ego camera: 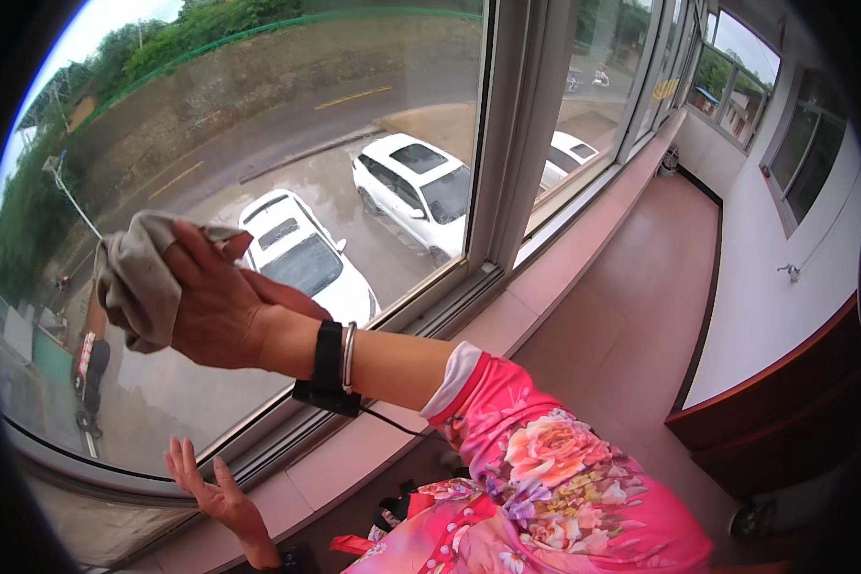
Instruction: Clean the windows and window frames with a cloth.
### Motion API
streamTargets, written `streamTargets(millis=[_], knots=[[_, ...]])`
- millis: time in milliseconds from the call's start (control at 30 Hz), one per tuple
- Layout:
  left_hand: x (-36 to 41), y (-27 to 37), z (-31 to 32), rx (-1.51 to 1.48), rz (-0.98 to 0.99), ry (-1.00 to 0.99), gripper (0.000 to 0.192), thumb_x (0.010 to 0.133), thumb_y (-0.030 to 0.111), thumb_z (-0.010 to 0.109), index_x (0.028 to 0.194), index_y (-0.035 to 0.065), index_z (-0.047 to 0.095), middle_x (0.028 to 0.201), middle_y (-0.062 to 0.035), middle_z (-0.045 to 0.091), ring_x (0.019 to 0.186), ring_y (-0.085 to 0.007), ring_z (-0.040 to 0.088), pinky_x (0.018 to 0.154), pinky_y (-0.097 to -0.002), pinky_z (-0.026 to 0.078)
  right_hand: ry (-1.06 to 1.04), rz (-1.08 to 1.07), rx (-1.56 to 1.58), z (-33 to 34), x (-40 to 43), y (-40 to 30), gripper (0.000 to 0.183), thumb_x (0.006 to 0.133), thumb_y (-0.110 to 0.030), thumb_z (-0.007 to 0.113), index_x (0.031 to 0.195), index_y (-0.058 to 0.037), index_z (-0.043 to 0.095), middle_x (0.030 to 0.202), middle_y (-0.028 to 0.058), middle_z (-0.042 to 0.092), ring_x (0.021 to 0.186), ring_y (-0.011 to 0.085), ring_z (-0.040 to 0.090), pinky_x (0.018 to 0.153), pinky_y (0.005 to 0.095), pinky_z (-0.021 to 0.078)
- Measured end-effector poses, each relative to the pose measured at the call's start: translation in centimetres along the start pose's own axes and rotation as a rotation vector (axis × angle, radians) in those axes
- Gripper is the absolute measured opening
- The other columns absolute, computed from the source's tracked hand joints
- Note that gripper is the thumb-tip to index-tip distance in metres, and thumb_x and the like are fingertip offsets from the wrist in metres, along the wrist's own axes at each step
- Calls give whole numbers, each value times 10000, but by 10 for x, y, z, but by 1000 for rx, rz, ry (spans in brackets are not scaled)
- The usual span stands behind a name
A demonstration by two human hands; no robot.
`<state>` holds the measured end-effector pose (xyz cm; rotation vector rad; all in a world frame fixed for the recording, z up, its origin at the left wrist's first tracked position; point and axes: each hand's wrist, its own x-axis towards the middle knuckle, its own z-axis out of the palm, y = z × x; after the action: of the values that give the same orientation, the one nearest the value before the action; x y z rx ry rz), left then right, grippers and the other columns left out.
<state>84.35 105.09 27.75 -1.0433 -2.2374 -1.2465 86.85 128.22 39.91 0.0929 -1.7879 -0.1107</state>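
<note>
A crumpled grey cloth is bunched in my right hand, which holds it up at the large window pane, left of the picture's middle. A dark strap with a small box and a silver bangle are around that wrist. My left hand is lower down, near the bottom of the window frame, palm up with its fingers apart and nothing in it. Part of the pane behind the cloth is hidden by my right hand and forearm.
A pink tiled sill runs below the sliding window's metal tracks. An upright frame post divides the panes. Dark wooden furniture stands at the right by a white wall. Outside are white cars and a road.
</note>
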Motion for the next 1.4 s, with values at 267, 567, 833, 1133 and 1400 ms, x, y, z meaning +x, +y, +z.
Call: streamTargets(millis=[267,567,833,1133,1400], knots=[[-1,0,13,-4,81,29,537,833,-11,487,1353,-19,350,1454,-168,285,1382,-328,172,1101,-459,137,-306,-327,12,16,-106,-25,513,722,-273,535,1222,-160,530,1249,14,497,1273,227,339,1112,393,123],[-34,-27,21,12,-3,-115,540,791,-29,510,1318,-30,393,1394,-194,344,1322,-356,264,1089,-446,184,-421,42,-250,-131,-114,165,539,762,-376,598,1236,-162,460,1227,88,446,1144,297,418,989,441,263],[-46,-39,30,-78,-124,-124,379,768,-28,554,1146,-22,522,1120,-172,527,1084,-322,470,967,-394,351,-71,210,-233,-160,-15,225,231,877,-233,536,952,-15,560,835,116,595,772,242,578,694,366,432],[-47,-58,33,-80,-109,-66,329,741,-6,578,1069,-10,552,1052,-172,554,1031,-334,492,936,-402,368,165,42,-339,-113,36,189,190,876,-210,559,845,-25,588,710,57,586,705,189,564,706,335,416],[-52,-67,38,-171,-149,-51,333,714,-24,581,1045,-8,551,1031,-181,552,1004,-350,491,928,-427,366,137,-108,-385,-77,106,116,395,776,-315,576,1090,-77,558,1036,161,536,938,367,527,830,498,378]])
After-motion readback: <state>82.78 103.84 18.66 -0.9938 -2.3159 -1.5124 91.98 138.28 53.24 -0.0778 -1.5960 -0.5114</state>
